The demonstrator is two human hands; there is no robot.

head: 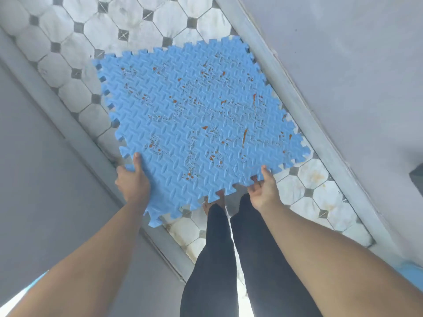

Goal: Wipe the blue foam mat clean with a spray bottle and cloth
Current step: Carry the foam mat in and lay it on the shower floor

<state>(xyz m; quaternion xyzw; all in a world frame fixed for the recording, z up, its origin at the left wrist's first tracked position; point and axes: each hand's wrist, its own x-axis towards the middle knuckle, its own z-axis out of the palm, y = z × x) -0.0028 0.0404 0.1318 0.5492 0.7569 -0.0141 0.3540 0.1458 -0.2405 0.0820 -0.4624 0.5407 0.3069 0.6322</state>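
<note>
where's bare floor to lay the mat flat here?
Both hands, left and right, hold the stained blue foam mat over a tiled floor strip between two grey walls. Bare tile shows beyond the mat's far edge, toward the upper left, and a smaller patch at lower right. It is crowded around the feet.

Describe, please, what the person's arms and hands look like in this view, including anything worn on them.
Both forearms are bare: no sleeves reach into view. The left hand and right hand wear no gloves, and no rings, watch or bracelets show on the fingers or wrists. The nails look short and unpainted. Below, the person wears dark, close-fitting leggings.
</note>
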